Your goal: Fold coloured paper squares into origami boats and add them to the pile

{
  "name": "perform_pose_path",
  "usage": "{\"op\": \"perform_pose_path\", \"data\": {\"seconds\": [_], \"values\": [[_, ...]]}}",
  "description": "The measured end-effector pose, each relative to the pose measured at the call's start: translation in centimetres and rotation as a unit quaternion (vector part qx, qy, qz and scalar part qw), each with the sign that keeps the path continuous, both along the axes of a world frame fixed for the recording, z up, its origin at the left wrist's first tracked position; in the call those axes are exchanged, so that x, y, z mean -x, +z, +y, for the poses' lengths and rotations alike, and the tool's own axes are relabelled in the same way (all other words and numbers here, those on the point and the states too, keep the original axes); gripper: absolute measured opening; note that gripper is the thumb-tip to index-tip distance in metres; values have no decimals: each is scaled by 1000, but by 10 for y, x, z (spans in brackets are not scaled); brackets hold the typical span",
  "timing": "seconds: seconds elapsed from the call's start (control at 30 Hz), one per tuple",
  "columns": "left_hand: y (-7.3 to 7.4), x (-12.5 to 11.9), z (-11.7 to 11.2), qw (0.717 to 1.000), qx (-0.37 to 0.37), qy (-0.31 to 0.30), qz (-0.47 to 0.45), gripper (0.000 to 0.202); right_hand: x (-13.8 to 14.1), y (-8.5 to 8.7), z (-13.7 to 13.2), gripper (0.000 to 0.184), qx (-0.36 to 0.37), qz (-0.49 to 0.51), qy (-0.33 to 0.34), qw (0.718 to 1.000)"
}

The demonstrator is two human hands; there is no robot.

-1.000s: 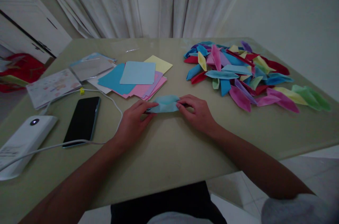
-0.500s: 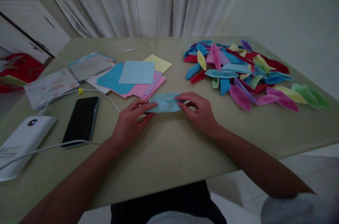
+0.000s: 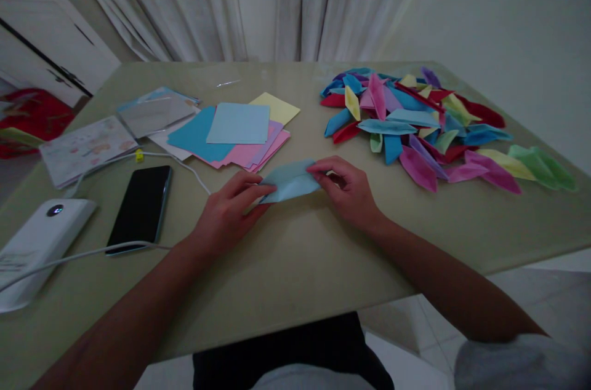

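Observation:
A light blue piece of folded paper (image 3: 292,183) is held between my two hands above the middle of the table. My left hand (image 3: 231,205) pinches its left end, with the thumb on the near face. At the right end, my right hand (image 3: 347,191) grips the paper between thumb and fingertips. Just beyond lie loose square sheets (image 3: 238,123) in blue, yellow, pink and purple. To the right spreads a heap of folded paper pieces (image 3: 392,125) in many colours.
At left a black-screened phone (image 3: 141,208) lies near a white power bank (image 3: 44,254), with a white cable (image 3: 115,246) running across. Printed paper packs (image 3: 90,150) sit behind them. The table (image 3: 295,279) ends at a near edge by my lap.
The blue paper has tilted, its right end now a little higher, and more of its flat face shows. Both hands keep their grip with slight shifts.

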State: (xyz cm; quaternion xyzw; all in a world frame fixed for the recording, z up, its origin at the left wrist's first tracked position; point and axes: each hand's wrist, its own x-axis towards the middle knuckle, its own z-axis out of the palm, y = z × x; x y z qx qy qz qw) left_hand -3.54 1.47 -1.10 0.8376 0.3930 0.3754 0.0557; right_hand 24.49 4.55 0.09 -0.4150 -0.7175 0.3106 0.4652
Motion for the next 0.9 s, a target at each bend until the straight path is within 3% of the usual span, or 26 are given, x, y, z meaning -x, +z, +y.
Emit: {"op": "perform_pose_path", "data": {"seconds": [0.27,0.47,0.6,0.73,0.9], "values": [[5,-3,0,1000,-5,11,7,9,-2,-1,0,14,-10,-53,7,999],[11,-4,3,999,37,29,-28,10,-10,1,8,28,-42,-84,99,991],[9,-3,3,999,46,8,-28,15,-13,-1,11,14,-59,-94,92,990],[3,-2,3,998,56,-4,-8,13,-12,-2,9,17,-56,-104,94,989],[0,-1,4,998,56,29,-8,16,-11,1,7,8,-71,-150,104,981]]}}
